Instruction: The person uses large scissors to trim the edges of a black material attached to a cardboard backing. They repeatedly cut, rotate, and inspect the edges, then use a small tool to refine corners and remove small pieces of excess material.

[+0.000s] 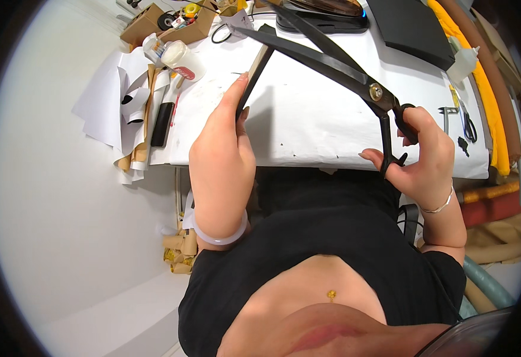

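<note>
My right hand (424, 157) grips a large pair of black tailor's shears (374, 95), thumb and fingers in the handles. Its blades are spread apart and point up and to the left over the table. My left hand (221, 146) pinches a narrow dark piece of sheet material (254, 77), held upright and seen nearly edge-on. One side of it is black and the other looks beige. One blade tip passes across the upper end of this piece; whether they touch I cannot tell.
White paper covers the worktable (320, 134). Rolled papers (132, 113), a black oblong case (163, 125) and a white jar (183, 61) stand left. A cardboard box (195, 27) of small items is at the back. Black sheets (412, 33), small scissors (469, 125) and a yellow roll (498, 143) lie right.
</note>
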`<state>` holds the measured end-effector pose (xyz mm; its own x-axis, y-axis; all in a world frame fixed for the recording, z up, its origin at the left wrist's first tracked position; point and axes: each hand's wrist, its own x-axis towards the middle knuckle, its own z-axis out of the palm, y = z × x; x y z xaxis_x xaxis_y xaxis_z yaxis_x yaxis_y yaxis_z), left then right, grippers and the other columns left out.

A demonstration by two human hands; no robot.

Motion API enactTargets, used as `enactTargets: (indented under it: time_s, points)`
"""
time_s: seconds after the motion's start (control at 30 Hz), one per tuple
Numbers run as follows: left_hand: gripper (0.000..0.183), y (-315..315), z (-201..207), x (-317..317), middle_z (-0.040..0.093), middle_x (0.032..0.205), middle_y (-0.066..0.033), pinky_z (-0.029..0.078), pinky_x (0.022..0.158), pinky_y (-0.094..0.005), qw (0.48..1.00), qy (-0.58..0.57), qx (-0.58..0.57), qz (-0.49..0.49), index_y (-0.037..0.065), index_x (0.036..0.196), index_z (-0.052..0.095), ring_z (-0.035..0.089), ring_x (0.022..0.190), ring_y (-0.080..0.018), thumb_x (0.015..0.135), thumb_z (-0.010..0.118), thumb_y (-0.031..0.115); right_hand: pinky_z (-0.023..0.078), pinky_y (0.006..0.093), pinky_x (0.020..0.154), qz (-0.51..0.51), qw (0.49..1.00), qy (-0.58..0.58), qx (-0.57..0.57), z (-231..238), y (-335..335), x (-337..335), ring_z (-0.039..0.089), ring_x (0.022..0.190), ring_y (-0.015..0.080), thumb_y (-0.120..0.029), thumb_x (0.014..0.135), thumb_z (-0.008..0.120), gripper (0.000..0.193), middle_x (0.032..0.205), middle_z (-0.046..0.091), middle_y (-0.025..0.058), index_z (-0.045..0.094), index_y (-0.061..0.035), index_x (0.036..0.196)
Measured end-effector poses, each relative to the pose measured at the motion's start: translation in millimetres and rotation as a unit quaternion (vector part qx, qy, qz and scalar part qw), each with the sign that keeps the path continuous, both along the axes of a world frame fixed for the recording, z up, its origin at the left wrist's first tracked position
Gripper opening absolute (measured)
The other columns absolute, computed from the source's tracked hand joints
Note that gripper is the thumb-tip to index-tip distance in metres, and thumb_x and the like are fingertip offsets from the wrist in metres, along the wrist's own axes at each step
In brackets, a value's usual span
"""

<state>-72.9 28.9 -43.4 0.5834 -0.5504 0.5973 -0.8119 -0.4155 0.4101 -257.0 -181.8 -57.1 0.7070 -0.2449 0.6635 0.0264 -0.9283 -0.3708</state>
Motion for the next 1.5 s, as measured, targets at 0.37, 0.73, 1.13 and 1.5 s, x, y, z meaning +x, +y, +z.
enactTargets:
  time_s: [0.37,0.73,1.13,1.5]
  points:
    - [0.042,12,-3,-5,0.071,0.103,-0.0223,0.055,0.079,-0.0309,0.998,-0.040,-0.052,0.023,-0.001,0.131,0.060,0.072,0.089,-0.0289,0.091,0.057,-0.011,0.046,0.0254,0.053,0.013,0.997,-0.019,-0.076,13,15,7,0.054,0.059,0.0169,-0.025,0.061,0.097,0.066,0.077,0.060,0.0094,0.056,-0.0013,0.107]
    - [0.039,14,-9,-8,0.072,0.106,-0.0187,0.055,0.079,-0.0307,0.997,-0.061,-0.049,0.021,0.000,0.132,0.061,0.073,0.090,-0.0255,0.094,0.061,-0.007,0.047,0.0296,0.053,0.010,0.998,-0.037,-0.057,18,22,6,0.061,0.061,0.0215,-0.027,0.063,0.093,0.058,0.079,0.063,0.0075,0.059,-0.0033,0.104]
    - [0.049,13,-8,-12,0.069,0.118,-0.0197,0.055,0.087,-0.0340,0.998,-0.033,-0.052,0.009,-0.002,0.131,0.060,0.069,0.104,-0.0309,0.085,0.057,-0.017,0.045,0.0255,0.051,0.013,0.994,-0.030,-0.107,17,18,3,0.053,0.058,0.0171,-0.026,0.060,0.098,0.069,0.077,0.059,0.0089,0.055,-0.0013,0.109]
    - [0.049,11,-9,-9,0.069,0.115,-0.0199,0.055,0.086,-0.0338,0.998,-0.031,-0.053,0.006,-0.003,0.131,0.060,0.068,0.102,-0.0300,0.084,0.057,-0.017,0.045,0.0253,0.051,0.023,0.995,-0.030,-0.090,16,14,5,0.053,0.057,0.0169,-0.027,0.059,0.098,0.070,0.076,0.059,0.0090,0.056,-0.0010,0.109]
